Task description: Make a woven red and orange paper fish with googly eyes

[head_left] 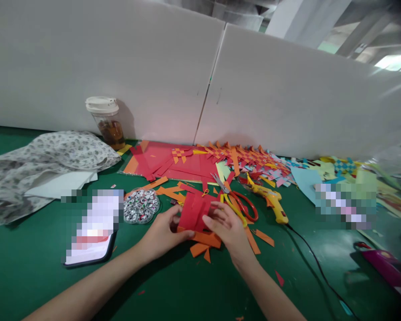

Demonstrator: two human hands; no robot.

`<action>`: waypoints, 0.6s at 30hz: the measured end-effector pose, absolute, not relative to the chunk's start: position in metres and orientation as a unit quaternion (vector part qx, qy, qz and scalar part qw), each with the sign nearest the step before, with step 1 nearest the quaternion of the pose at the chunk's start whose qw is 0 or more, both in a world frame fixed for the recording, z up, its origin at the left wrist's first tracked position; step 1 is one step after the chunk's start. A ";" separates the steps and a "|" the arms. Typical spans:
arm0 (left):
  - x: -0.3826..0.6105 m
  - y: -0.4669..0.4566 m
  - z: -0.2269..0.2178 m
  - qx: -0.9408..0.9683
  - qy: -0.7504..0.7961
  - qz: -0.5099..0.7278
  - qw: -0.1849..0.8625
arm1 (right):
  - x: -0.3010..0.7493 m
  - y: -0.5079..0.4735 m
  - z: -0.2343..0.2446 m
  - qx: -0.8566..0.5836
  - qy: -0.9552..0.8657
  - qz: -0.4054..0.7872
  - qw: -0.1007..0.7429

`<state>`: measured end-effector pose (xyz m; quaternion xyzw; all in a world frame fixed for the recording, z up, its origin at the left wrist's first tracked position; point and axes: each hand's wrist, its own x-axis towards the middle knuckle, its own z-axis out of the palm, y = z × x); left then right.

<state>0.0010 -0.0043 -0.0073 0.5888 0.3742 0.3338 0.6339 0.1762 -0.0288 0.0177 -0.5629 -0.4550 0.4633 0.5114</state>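
My left hand and my right hand both grip a red paper piece cut into strips, held just above the green table. Orange paper strips lie woven into and under it. Fingers of both hands are closed on the paper's edges. Red-handled scissors lie right behind my right hand, and a yellow glue gun lies further right.
A bag of googly eyes and a phone lie left of my hands. Red sheets, several woven paper pieces, a lidded cup, a patterned cloth and white partition boards stand behind. The glue gun's cord runs right.
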 end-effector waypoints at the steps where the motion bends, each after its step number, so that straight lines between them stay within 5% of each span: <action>1: 0.001 -0.003 -0.008 0.566 0.365 0.352 0.650 | 0.175 -0.030 0.016 -0.562 -0.478 0.467 0.487; 18: 0.000 0.000 -0.004 0.537 0.339 0.390 0.667 | 0.175 -0.031 0.015 -0.584 -0.582 0.395 0.406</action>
